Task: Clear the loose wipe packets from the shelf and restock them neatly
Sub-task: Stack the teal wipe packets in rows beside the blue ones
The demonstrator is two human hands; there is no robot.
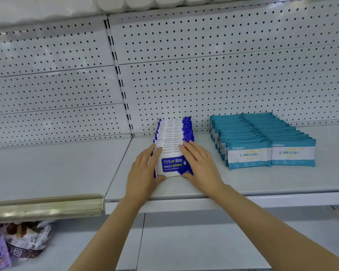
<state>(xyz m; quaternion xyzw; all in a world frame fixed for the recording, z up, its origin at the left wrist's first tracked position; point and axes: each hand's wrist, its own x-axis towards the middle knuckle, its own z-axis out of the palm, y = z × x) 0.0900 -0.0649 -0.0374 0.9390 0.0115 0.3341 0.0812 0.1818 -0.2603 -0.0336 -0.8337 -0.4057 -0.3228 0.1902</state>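
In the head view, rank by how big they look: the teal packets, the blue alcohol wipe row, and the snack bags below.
1. teal packets
2. snack bags, partly cut off
3. blue alcohol wipe row, partly hidden by both hands; close to the bags, unsure

Bright, even, shadowless light; curved wide-angle edges (blurred top, lower-left corner)

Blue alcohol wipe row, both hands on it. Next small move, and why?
Probably press inward and square the row of blue-and-white alcohol wipe packets. The left hand and right hand flank its front with fingers straight, and its packets look unevenly staggered, while the two teal wipe packet rows beside it sit even.
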